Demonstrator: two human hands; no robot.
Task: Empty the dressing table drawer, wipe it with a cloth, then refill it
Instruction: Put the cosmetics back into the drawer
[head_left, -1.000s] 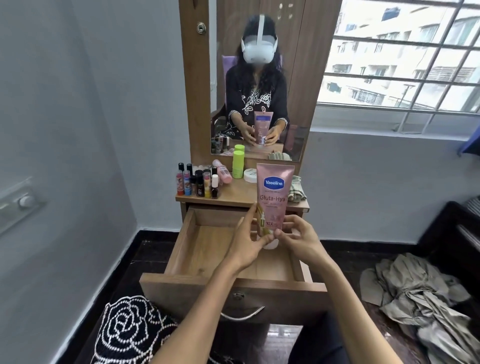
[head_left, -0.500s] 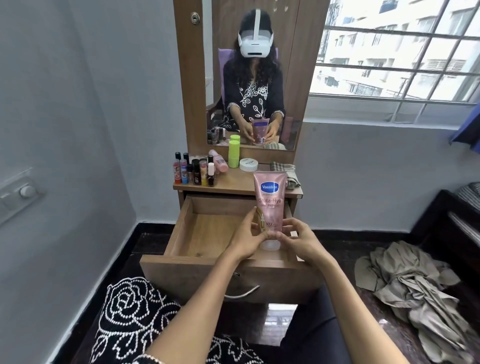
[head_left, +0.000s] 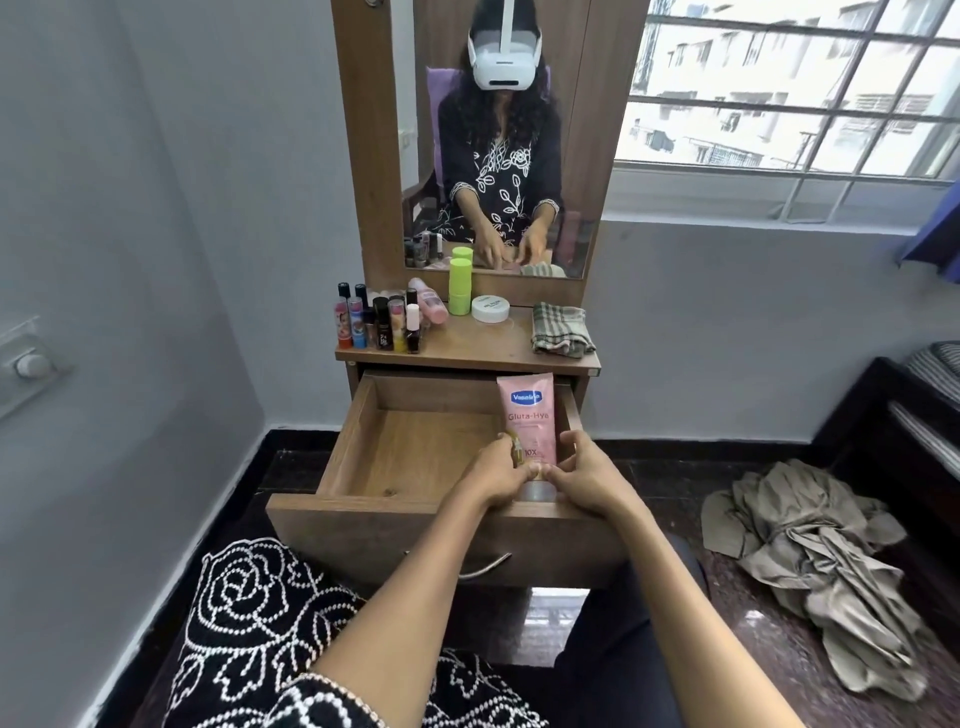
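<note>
The wooden drawer of the dressing table stands pulled out, its floor bare on the left. A pink Vaseline lotion tube lies inside along the drawer's right side, cap end toward me. My left hand and my right hand both grip the tube's lower end, fingers curled round it. A folded checked cloth lies on the right of the table top. Several small bottles, a green container and a white jar stand on the table top.
A mirror rises behind the table top. A grey wall runs along the left, and a barred window sits at the right. A crumpled beige cloth lies on the dark floor at the right, beside dark furniture.
Both hands have lowered the lotion tube from upright in the air down into the right side of the drawer. The camera has tilted downward.
</note>
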